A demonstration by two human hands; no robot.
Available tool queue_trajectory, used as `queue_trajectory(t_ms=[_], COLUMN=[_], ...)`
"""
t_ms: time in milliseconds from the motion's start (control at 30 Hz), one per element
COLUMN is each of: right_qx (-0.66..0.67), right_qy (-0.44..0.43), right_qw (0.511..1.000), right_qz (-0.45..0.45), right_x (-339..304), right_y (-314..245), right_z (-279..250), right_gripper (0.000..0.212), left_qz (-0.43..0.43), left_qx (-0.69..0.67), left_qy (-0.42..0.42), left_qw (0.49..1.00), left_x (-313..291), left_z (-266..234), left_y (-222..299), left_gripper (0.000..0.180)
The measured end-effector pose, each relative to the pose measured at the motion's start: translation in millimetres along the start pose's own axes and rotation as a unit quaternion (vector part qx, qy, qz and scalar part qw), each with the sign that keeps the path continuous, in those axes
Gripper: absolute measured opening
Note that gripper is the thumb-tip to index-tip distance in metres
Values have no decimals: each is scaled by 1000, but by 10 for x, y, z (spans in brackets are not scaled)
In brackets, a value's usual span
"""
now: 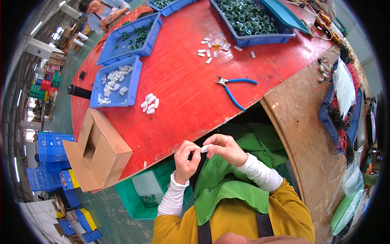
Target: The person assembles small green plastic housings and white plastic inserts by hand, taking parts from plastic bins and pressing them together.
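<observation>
Just beyond my green apron (237, 185), both my hands meet at a small white plastic piece (205, 149). My right hand (227, 149) pinches it between thumb and fingertips. My left hand (187, 160) is closed in a pinch, its fingertips at the piece's left end; what lies between them is too small to make out. On the red tabletop (178, 81), blue-handled cutting pliers (233, 87) lie spread apart, beyond my right hand. A small pile of white pieces (150, 103) sits farther left, beside a blue tray (115, 83) of similar pieces.
An open cardboard box (106, 150) stands at the table's left edge. Blue bins (260, 39) at the back hold dark green rings. White scraps (215, 48) lie before them. A green crate (134, 203) is below the table edge. Another person (105, 14) sits far left.
</observation>
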State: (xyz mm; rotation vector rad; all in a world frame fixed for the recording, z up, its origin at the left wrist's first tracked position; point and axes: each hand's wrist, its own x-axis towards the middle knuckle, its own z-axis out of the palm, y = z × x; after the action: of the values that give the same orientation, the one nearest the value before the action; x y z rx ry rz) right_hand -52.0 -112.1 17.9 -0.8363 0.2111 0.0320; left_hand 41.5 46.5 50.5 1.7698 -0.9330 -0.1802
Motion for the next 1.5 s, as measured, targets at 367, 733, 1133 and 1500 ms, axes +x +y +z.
queue_trajectory(t_ms=[367, 733, 1133, 1500], right_qx=[-62, -322, -361, -294], right_qy=[-11, 95, 76, 45], right_qw=[984, 901, 894, 940], right_qz=[-169, -275, -254, -168], right_x=[-29, -68, -94, -117], right_y=[85, 19, 24, 61], right_z=[-10, 46, 40, -71], right_gripper=[19, 36, 46, 31], left_qz=[-65, -45, -123, -15], left_qx=[-88, -25, -71, 11], left_qy=[62, -31, -115, -92], left_qw=[992, 998, 983, 996], left_x=[-67, -70, 103, 91], left_z=[66, -56, -56, 74], left_y=[-20, -36, -23, 34], left_gripper=[1, 14, 12, 8])
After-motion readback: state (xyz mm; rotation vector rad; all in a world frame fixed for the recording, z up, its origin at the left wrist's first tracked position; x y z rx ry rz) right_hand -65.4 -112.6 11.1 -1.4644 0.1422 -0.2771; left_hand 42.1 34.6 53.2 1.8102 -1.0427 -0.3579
